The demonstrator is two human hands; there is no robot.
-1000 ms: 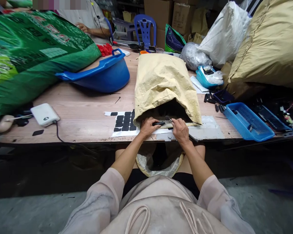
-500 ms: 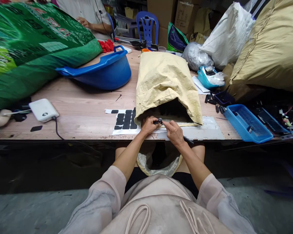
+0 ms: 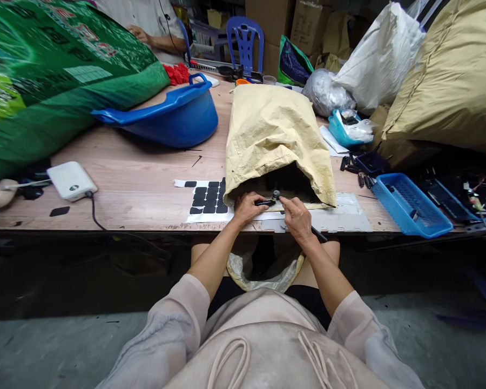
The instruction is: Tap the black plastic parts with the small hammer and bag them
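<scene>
My left hand point(image 3: 247, 207) is closed on a small black rod-shaped part point(image 3: 264, 203) at the mouth of the yellow sack point(image 3: 279, 124). A round dark knob point(image 3: 276, 194) shows at the part's right end. My right hand point(image 3: 298, 217) is curled, with its index finger stretched toward the knob; whether it touches cannot be made out. From under the right palm a black handle point(image 3: 319, 234) sticks out toward the table edge; its other end is hidden. Dark contents inside the sack are too shadowed to name.
A sheet of black rounded stickers point(image 3: 208, 199) lies left of the sack. Nearby are a blue basin point(image 3: 174, 119), a white box with a cable point(image 3: 73, 180) and a blue basket point(image 3: 411, 205). An open sack point(image 3: 243, 275) hangs between my knees. Another person's hand point(image 3: 140, 34) shows at the back.
The black part and its knob have shifted slightly right and show more from my left hand. My right hand has moved a little right, with the black handle.
</scene>
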